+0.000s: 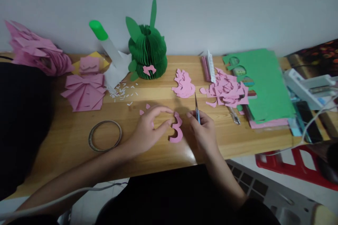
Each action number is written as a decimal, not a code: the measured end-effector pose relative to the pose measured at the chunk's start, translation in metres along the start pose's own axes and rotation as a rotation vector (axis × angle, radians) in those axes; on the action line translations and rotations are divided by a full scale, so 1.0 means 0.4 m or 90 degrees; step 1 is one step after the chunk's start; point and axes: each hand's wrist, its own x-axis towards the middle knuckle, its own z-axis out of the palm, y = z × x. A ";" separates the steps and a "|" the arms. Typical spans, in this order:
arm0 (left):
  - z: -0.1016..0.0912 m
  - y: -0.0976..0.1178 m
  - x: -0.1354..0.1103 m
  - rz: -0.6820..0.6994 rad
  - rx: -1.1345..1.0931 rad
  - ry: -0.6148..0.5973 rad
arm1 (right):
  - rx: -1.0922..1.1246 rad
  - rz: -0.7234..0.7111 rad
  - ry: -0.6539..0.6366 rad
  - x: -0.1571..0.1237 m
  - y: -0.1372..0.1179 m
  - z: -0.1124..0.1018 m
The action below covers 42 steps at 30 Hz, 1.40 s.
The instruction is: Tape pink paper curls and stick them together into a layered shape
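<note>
A pink paper cutout (176, 129) with scalloped edges lies on the wooden table (66, 154) between my hands. My left hand (149, 126) hovers just left of it, fingers curved and apart, thumb and fingertips close to the cutout's upper edge, holding nothing that I can see. My right hand (202, 130) rests to the right of the cutout, closed round small blue-handled scissors (196, 109) whose blades point away from me.
A tape ring (105, 135) lies at the left. Behind are a green honeycomb paper ornament (147, 51), a green-capped glue bottle (107, 44), folded pink paper (86, 91), pink cutouts (184, 84), pink scraps (227, 89) and green sheets (264, 84). Electronics and cables sit far right.
</note>
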 end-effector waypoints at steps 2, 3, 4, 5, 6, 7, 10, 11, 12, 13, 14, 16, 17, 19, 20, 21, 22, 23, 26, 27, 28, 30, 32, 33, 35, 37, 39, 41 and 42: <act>-0.015 0.036 0.005 -0.124 -0.169 -0.026 | 0.046 0.009 -0.037 -0.015 -0.024 -0.003; -0.021 0.053 0.006 -0.172 -0.228 -0.032 | 0.061 0.011 -0.057 -0.023 -0.037 -0.004; -0.026 0.070 0.006 -0.207 -0.270 -0.034 | 0.073 0.009 -0.076 -0.031 -0.050 -0.005; -0.029 0.084 0.005 -0.233 -0.295 -0.031 | 0.079 0.004 -0.090 -0.039 -0.063 -0.005; -0.030 0.097 0.004 -0.253 -0.306 -0.029 | 0.080 -0.001 -0.099 -0.045 -0.075 -0.006; -0.030 0.108 0.002 -0.269 -0.308 -0.027 | 0.077 -0.008 -0.105 -0.051 -0.085 -0.006; -0.025 0.127 -0.002 -0.294 -0.294 -0.026 | 0.056 -0.037 -0.112 -0.062 -0.108 -0.007; -0.023 0.131 -0.003 -0.296 -0.289 -0.028 | 0.050 -0.047 -0.112 -0.064 -0.113 -0.007; -0.021 0.133 -0.005 -0.294 -0.285 -0.030 | 0.046 -0.056 -0.109 -0.065 -0.117 -0.008; -0.019 0.135 -0.006 -0.287 -0.281 -0.031 | 0.042 -0.063 -0.106 -0.066 -0.120 -0.009; -0.017 0.136 -0.008 -0.278 -0.280 -0.034 | 0.038 -0.066 -0.104 -0.066 -0.121 -0.010; -0.015 0.137 -0.012 -0.258 -0.284 -0.036 | 0.030 -0.070 -0.104 -0.068 -0.123 -0.013; -0.014 0.137 -0.014 -0.249 -0.288 -0.035 | 0.029 -0.072 -0.105 -0.068 -0.122 -0.015; -0.012 0.137 -0.018 -0.240 -0.295 -0.033 | 0.031 -0.074 -0.109 -0.070 -0.120 -0.020; -0.012 0.136 -0.020 -0.238 -0.295 -0.032 | 0.032 -0.075 -0.110 -0.071 -0.118 -0.022; -0.011 0.136 -0.022 -0.236 -0.292 -0.032 | 0.032 -0.075 -0.110 -0.072 -0.117 -0.024; -0.009 0.136 -0.023 -0.234 -0.289 -0.031 | 0.028 -0.074 -0.108 -0.073 -0.116 -0.026; -0.008 0.136 -0.024 -0.233 -0.285 -0.030 | 0.021 -0.076 -0.105 -0.074 -0.115 -0.027; -0.003 0.136 -0.026 -0.234 -0.277 -0.017 | -0.003 -0.087 -0.101 -0.075 -0.112 -0.032; -0.001 0.136 -0.026 -0.236 -0.277 -0.012 | -0.008 -0.092 -0.104 -0.075 -0.111 -0.033; 0.000 0.137 -0.026 -0.238 -0.278 -0.009 | -0.010 -0.095 -0.108 -0.075 -0.110 -0.034; 0.002 0.137 -0.025 -0.246 -0.287 -0.003 | -0.004 -0.090 -0.118 -0.076 -0.105 -0.036; 0.003 0.136 -0.022 -0.260 -0.307 0.006 | 0.019 -0.075 -0.121 -0.078 -0.098 -0.038; 0.004 0.136 -0.020 -0.268 -0.321 0.013 | 0.035 -0.066 -0.123 -0.079 -0.093 -0.039; 0.007 0.137 -0.015 -0.285 -0.349 0.038 | 0.067 -0.050 -0.135 -0.085 -0.080 -0.041; 0.010 0.136 -0.010 -0.300 -0.372 0.069 | 0.099 -0.027 -0.164 -0.093 -0.066 -0.043; 0.014 0.135 -0.005 -0.307 -0.382 0.100 | 0.127 0.016 -0.203 -0.101 -0.054 -0.044; 0.016 0.133 -0.002 -0.301 -0.384 0.123 | 0.141 0.058 -0.239 -0.109 -0.047 -0.044; 0.017 0.133 0.000 -0.292 -0.383 0.132 | 0.142 0.072 -0.251 -0.113 -0.046 -0.043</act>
